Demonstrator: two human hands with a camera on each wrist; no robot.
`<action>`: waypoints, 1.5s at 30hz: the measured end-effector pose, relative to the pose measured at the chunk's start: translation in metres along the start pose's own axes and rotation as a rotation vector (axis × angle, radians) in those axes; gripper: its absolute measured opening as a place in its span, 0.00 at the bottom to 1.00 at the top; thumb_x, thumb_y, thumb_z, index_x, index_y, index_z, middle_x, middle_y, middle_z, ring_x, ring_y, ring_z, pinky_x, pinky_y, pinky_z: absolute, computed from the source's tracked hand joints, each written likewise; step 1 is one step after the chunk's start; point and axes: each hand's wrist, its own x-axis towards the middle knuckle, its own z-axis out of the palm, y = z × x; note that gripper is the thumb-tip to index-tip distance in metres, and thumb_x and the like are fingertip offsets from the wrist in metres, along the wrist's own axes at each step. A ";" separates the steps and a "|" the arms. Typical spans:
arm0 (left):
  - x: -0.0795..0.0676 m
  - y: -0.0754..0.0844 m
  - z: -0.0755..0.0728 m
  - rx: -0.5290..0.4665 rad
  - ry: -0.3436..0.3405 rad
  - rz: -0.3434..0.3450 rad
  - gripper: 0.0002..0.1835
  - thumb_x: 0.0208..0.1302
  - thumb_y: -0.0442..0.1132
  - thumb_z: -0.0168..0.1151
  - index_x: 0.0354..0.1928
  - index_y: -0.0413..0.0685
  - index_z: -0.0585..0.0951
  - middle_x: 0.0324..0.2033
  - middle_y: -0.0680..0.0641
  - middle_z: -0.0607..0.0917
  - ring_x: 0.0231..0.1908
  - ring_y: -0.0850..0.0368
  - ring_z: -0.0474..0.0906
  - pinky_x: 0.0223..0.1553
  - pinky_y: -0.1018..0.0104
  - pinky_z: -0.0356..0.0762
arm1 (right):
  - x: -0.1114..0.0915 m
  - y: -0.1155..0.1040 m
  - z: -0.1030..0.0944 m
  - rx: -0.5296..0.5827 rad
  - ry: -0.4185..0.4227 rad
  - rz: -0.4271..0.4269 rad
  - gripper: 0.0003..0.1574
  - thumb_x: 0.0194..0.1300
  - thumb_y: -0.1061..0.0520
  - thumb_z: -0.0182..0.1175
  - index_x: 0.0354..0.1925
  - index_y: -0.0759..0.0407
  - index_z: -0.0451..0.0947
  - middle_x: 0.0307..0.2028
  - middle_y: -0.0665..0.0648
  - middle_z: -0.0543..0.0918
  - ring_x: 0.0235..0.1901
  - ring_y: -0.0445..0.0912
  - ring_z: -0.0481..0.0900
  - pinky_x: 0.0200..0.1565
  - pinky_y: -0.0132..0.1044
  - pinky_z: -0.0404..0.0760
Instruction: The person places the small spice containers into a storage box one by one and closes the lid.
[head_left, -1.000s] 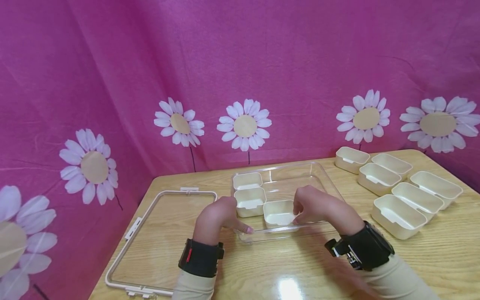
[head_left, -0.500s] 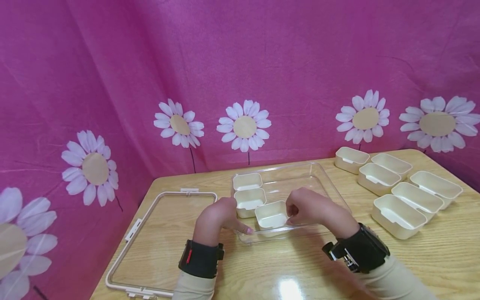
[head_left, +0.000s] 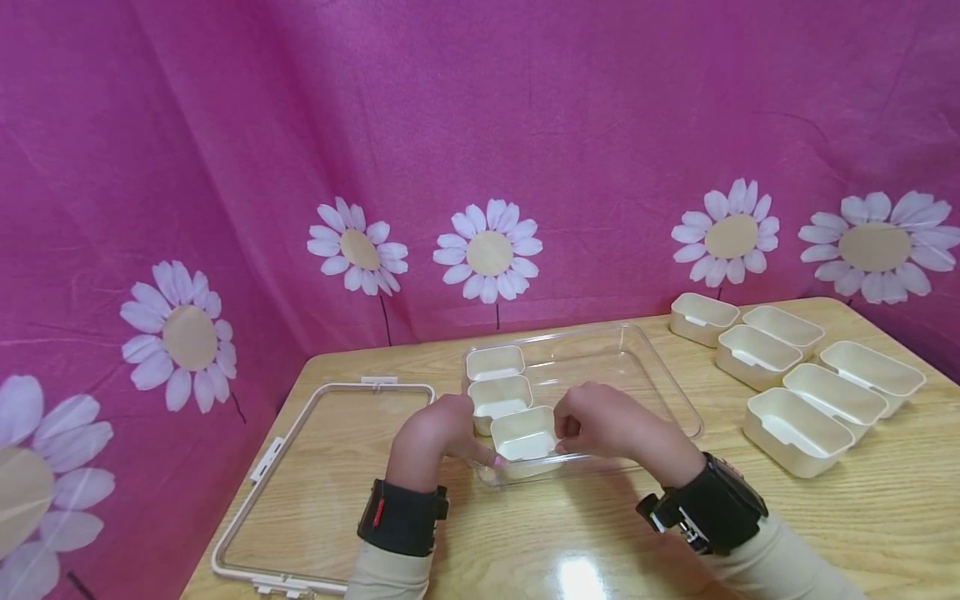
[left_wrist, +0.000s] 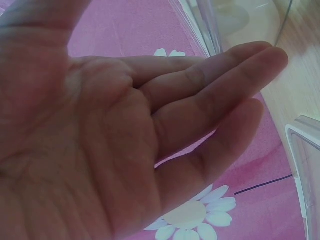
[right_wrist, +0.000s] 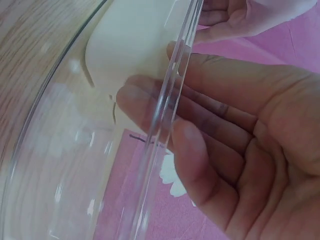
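A clear plastic box (head_left: 585, 367) holds cream-coloured bins: a small one (head_left: 495, 362) at the back left, a second (head_left: 501, 396) in front of it, and a third (head_left: 525, 433) at the front left. My right hand (head_left: 606, 421) pinches the right side of that front bin. Through the clear wall in the right wrist view, its fingers (right_wrist: 145, 102) show against the bin. My left hand (head_left: 442, 433) rests at the box's left side, its thumb at the front left corner. The left wrist view shows its fingers (left_wrist: 215, 95) extended along the clear wall.
A clear lid (head_left: 322, 483) with a white frame and clips lies on the wooden table (head_left: 510, 550) at left. Several more cream bins (head_left: 798, 429) stand at right. A pink flowered cloth (head_left: 585, 150) hangs behind.
My right hand has moved the front bin left, into the box's front left corner, beside the left thumb. My left hand has stayed in place.
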 end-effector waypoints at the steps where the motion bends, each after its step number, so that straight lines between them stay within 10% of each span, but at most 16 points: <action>1: 0.000 0.000 0.000 0.004 0.002 0.003 0.35 0.40 0.48 0.87 0.44 0.33 0.79 0.31 0.45 0.79 0.33 0.51 0.74 0.36 0.58 0.75 | 0.000 0.000 0.000 0.003 -0.005 -0.004 0.12 0.53 0.63 0.75 0.22 0.52 0.82 0.20 0.42 0.79 0.23 0.32 0.74 0.30 0.30 0.75; 45: 0.001 -0.001 0.001 -0.032 -0.008 -0.009 0.38 0.40 0.49 0.87 0.48 0.34 0.78 0.36 0.44 0.81 0.37 0.50 0.75 0.43 0.54 0.78 | 0.006 -0.020 0.018 -0.124 0.129 -0.062 0.10 0.54 0.61 0.77 0.22 0.49 0.85 0.20 0.40 0.80 0.23 0.34 0.73 0.27 0.31 0.71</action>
